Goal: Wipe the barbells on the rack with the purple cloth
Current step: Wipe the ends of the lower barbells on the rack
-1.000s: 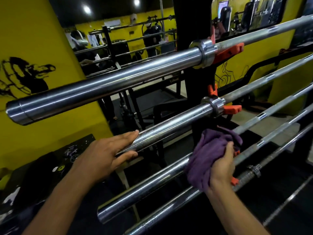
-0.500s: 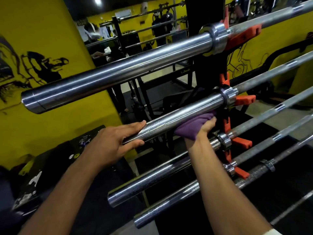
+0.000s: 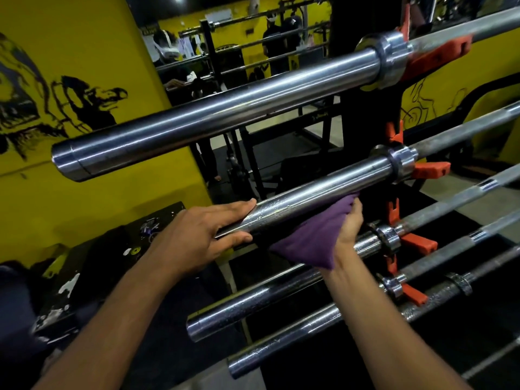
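Two hands work on one chrome sleeve. Your left hand [image 3: 197, 235] rests flat against the near end of the second barbell [image 3: 323, 192], fingers straight along its top and thumb beneath, steadying it rather than clutching it. Just beyond those fingertips, your right hand [image 3: 349, 229] cups the purple cloth [image 3: 309, 237] up against the underside of the same sleeve, fingers curled around the fabric; a loose corner hangs below your wrist.

To do this stroke well, wrap the cloth farther round the sleeve so it covers more than the underside, press firmly, and draw it along the full length between your left hand and the collar [image 3: 402, 161] beyond your right. Speckled marks show on the metal beside your left fingertips, so that patch probably needs extra passes. Mind the hanging corner, which could snag on the bar below.

Counted: five barbell sleeves stacked on the rack [image 3: 363, 114], one above your hands, one in them, three beneath. One cloth. At least five orange rests [image 3: 430, 170] show beyond your right hand.
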